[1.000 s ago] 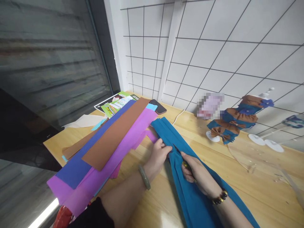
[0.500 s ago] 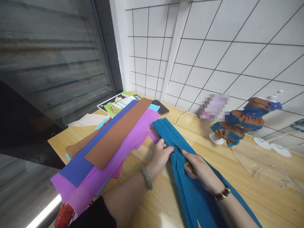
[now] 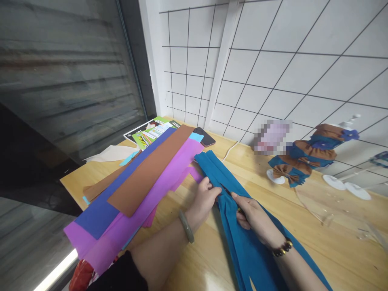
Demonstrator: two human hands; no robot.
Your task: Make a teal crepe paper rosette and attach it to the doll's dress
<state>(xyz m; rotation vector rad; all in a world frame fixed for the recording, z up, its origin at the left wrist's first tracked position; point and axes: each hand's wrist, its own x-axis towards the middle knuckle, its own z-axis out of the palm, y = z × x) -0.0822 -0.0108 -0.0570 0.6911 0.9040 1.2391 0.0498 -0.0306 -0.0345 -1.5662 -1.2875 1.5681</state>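
Observation:
A long piece of teal fabric (image 3: pixel 257 254) lies folded across the table, running from the middle down to the bottom edge. My left hand (image 3: pixel 206 198) pinches its left edge, thumb and fingers closed on the cloth. In my right hand (image 3: pixel 250 212) is a pair of scissors (image 3: pixel 226 189) with dark blades; the handles are mostly hidden by my fingers. The blades lie at the fabric, just right of my left thumb. The cloth below them is slit and bunched into loose folds.
Strips of brown (image 3: pixel 151 173), blue (image 3: pixel 100 218) and purple fabric (image 3: pixel 169 173) are stacked at the left. Behind them lie printed leaflets (image 3: pixel 145 135) and a phone (image 3: pixel 206 137). Teal-and-brown bow pieces (image 3: pixel 303 157) sit on a stand at the right, before a wire grid wall (image 3: pixel 257 68).
My right hand has shifted slightly and the scissor blades look more closed, with less of the handles showing. My left hand keeps its hold on the fabric.

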